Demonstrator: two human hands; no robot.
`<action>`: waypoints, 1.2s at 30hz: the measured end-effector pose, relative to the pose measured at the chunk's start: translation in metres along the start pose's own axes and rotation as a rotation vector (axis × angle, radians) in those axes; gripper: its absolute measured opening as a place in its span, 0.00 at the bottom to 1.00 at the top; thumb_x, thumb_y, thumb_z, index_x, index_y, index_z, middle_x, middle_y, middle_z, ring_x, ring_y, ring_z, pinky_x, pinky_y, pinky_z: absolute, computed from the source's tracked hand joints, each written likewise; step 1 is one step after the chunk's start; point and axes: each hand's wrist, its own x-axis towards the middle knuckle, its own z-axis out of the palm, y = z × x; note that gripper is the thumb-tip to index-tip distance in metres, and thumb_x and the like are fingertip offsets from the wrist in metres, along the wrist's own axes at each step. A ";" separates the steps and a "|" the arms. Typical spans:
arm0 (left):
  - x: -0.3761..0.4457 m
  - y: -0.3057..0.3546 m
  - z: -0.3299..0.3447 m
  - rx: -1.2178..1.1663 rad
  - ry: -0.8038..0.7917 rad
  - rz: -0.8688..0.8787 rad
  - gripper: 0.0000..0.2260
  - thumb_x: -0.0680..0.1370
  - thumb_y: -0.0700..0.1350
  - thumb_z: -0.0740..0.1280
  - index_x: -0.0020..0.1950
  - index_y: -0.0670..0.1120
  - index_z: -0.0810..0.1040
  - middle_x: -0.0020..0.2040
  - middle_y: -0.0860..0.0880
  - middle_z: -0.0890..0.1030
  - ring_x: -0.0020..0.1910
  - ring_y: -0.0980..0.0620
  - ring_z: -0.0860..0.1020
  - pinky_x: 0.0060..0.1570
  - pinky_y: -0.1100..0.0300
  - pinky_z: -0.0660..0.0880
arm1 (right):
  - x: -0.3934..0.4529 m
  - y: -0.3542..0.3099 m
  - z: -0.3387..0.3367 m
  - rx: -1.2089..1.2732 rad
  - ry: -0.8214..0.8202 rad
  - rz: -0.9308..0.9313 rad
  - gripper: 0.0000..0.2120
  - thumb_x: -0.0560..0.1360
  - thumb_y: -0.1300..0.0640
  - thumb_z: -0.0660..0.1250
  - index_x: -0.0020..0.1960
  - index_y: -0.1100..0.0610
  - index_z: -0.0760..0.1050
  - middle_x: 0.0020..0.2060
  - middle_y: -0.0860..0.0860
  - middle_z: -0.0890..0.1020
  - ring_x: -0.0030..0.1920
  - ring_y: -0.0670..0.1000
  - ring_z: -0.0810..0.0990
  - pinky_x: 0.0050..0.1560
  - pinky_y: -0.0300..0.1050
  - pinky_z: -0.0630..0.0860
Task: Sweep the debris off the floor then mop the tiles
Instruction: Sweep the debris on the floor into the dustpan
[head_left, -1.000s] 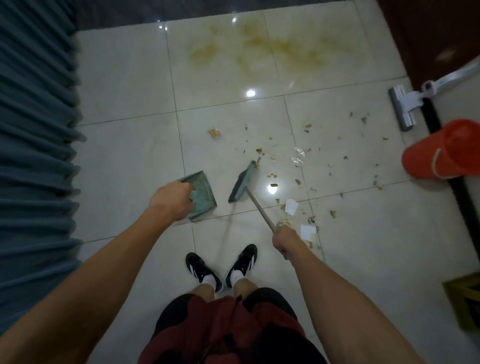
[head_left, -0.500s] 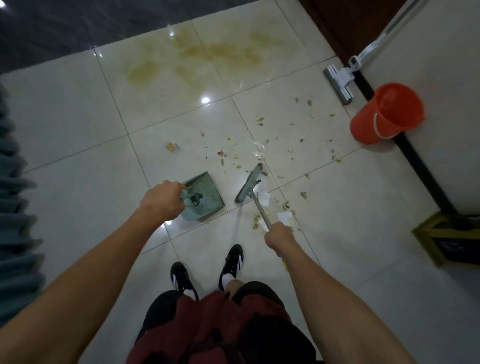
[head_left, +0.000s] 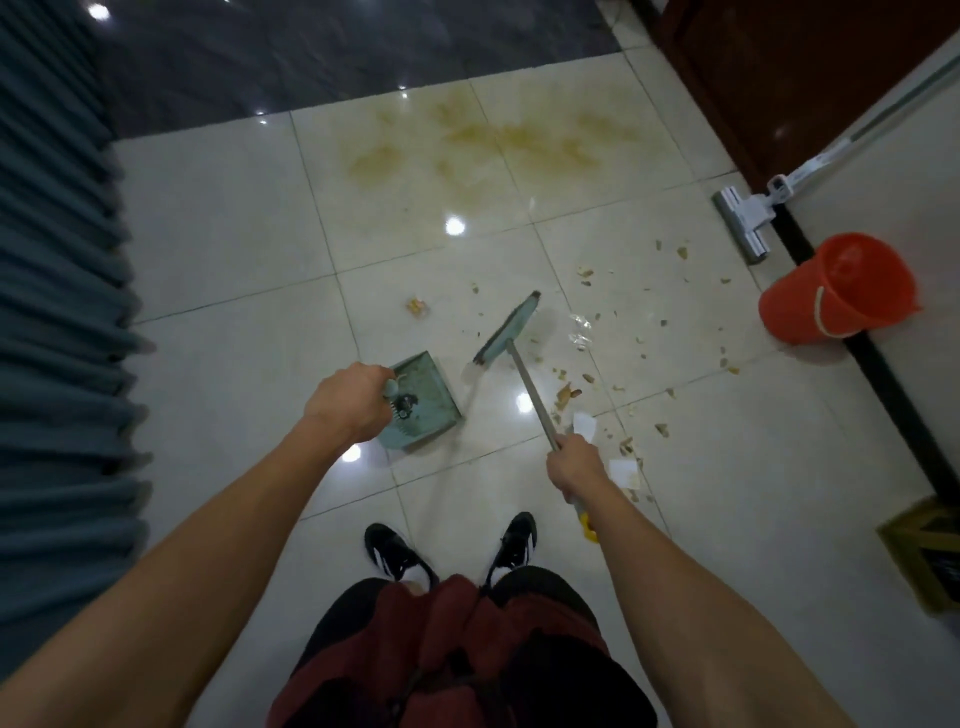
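Note:
My left hand grips the handle of a green dustpan resting on the pale tiles in front of my feet. A small dark bit lies in the pan near its handle. My right hand grips the grey handle of a broom, whose green head stands just right of the pan. Scattered debris, brown crumbs and white paper scraps, lies to the right of the broom. A yellow-brown stain spreads over the far tiles.
A white flat mop leans against the right wall beside an orange bucket. A blue curtain hangs along the left. A dark wooden door stands at the top right, a yellow box at the right edge.
The broom head has moved away from the dustpan, forward and to the right. The camera view has swung back to the left and tilted up. Both hands keep their grips.

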 end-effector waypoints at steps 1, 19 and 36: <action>-0.002 -0.015 -0.004 -0.014 0.014 -0.017 0.13 0.73 0.42 0.66 0.56 0.52 0.81 0.49 0.46 0.83 0.42 0.44 0.79 0.42 0.54 0.78 | 0.001 -0.014 0.009 -0.009 0.001 -0.012 0.20 0.79 0.62 0.57 0.69 0.61 0.72 0.57 0.61 0.79 0.44 0.59 0.80 0.38 0.50 0.82; 0.075 -0.133 -0.077 -0.016 0.044 -0.141 0.12 0.74 0.41 0.64 0.54 0.52 0.80 0.47 0.45 0.82 0.43 0.42 0.80 0.43 0.53 0.79 | 0.059 -0.234 0.052 -0.162 -0.102 -0.264 0.13 0.78 0.59 0.59 0.60 0.62 0.74 0.49 0.59 0.79 0.45 0.60 0.82 0.43 0.52 0.82; 0.200 -0.150 -0.141 0.084 -0.078 -0.153 0.12 0.74 0.41 0.64 0.54 0.51 0.80 0.48 0.46 0.81 0.42 0.44 0.79 0.39 0.55 0.74 | 0.144 -0.317 0.025 -0.404 -0.141 -0.228 0.14 0.80 0.64 0.58 0.65 0.63 0.73 0.57 0.58 0.79 0.54 0.57 0.80 0.46 0.46 0.75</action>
